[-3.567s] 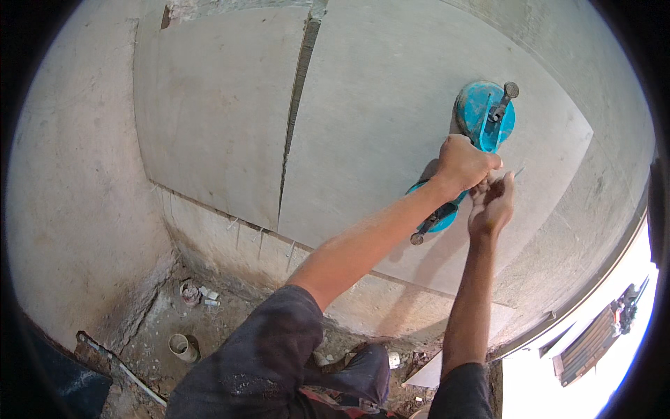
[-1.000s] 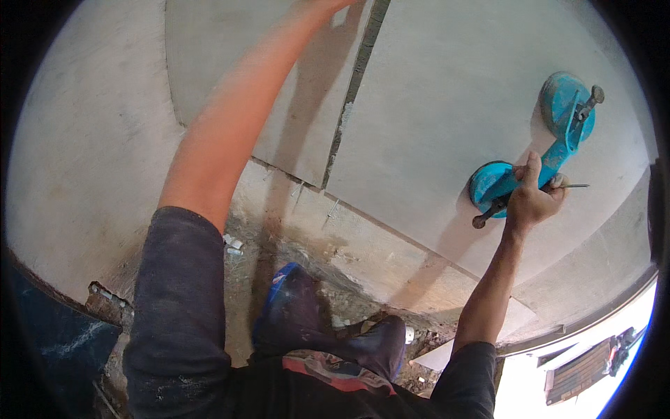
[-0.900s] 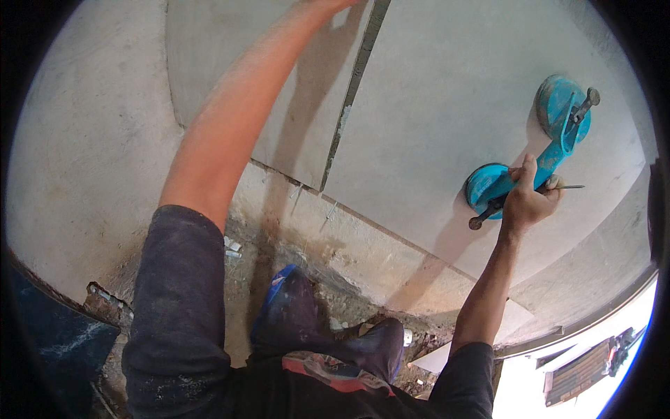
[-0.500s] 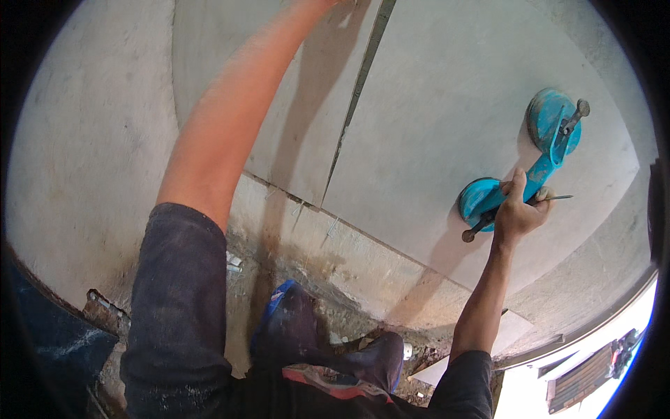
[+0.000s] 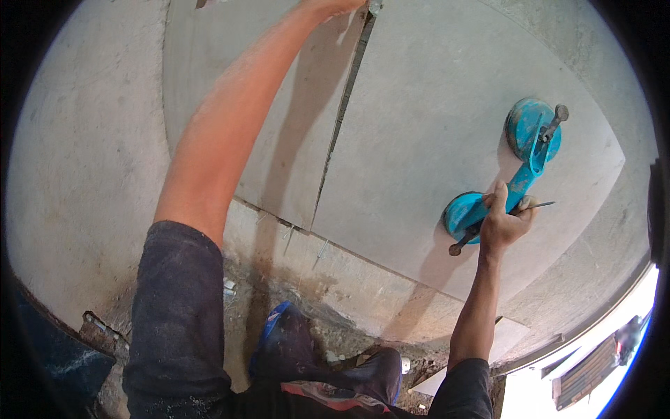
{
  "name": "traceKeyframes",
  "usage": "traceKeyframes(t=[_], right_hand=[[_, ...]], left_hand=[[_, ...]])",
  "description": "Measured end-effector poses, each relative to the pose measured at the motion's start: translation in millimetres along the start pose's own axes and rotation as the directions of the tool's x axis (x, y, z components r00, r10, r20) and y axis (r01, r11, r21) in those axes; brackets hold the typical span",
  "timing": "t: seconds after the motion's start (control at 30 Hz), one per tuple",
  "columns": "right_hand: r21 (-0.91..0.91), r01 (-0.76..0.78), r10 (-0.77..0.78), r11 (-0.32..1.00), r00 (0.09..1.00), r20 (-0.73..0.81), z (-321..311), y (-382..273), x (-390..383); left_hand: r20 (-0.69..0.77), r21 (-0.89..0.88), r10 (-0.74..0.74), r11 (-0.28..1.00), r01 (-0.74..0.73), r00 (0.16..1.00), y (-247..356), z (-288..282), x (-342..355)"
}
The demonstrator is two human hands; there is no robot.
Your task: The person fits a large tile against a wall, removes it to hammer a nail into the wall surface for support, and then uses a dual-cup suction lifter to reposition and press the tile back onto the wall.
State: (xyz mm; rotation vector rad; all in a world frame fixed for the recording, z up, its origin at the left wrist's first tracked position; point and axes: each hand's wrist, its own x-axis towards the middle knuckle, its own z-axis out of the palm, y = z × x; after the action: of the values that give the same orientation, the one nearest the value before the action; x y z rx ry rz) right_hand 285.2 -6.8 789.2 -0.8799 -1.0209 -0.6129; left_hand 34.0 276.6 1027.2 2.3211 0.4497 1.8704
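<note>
A large grey tile (image 5: 426,119) stands against the wall, with a second tile (image 5: 237,112) to its left and a narrow gap (image 5: 342,119) between them. A blue double-cup suction lifter (image 5: 513,171) is stuck on the right tile. My right hand (image 5: 504,218) grips its handle and also holds a thin nail that points right. My left arm reaches up across the left tile; my left hand (image 5: 333,7) is at the top of the gap, mostly cut off by the frame edge, next to a small spacer there.
Bare plaster wall (image 5: 84,160) runs left of the tiles. Several nails stick out under the tiles' lower edge (image 5: 307,241). Rubble covers the floor by my blue boot (image 5: 279,335). A loose tile piece (image 5: 509,328) lies at lower right beside a bright opening.
My left hand left the lifter and reached up to the top of the gap between the tiles. My right hand stayed on the handle. The view has drifted, so the lifter sits lower and more left.
</note>
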Motion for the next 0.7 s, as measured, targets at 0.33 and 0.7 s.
traceKeyframes(t=[0.33,0.7], right_hand=[[0.041,-0.012,0.01,0.999,0.999,0.037,-3.5,1.7,0.9],[0.049,-0.004,0.001,0.999,0.998,0.065,-5.0,1.2,0.1]], left_hand=[[0.027,-0.032,-0.002,0.999,0.003,1.0,0.9,-9.3,-2.6],[0.09,-0.056,-0.082,0.995,0.087,0.993,11.8,-7.3,-8.7]])
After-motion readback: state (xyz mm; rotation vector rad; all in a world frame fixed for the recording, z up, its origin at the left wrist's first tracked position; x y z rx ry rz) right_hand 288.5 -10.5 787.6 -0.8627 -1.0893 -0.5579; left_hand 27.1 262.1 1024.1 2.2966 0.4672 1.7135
